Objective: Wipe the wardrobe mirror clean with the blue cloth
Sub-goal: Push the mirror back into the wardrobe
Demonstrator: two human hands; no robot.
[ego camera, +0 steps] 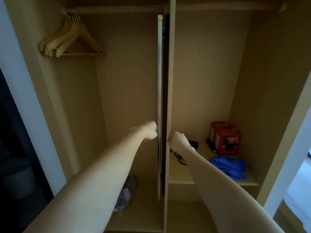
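Both bare arms are reaching into the tan wooden wardrobe (127, 81). The left hand (151, 131) and right hand (176, 140) are curling closed against the edge-on pull-out mirror panel (159, 98) between them. The crumpled blue cloth (228, 167) is lying on the shelf (178, 174) right of the right hand, orange boxes (224, 137) beyond it, wooden hangers (70, 41) hanging far upper left.

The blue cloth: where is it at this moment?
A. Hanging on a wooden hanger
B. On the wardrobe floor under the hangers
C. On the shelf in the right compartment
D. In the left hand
C: the blue cloth lies crumpled on the shelf of the right compartment, near the orange box, and neither hand touches it.
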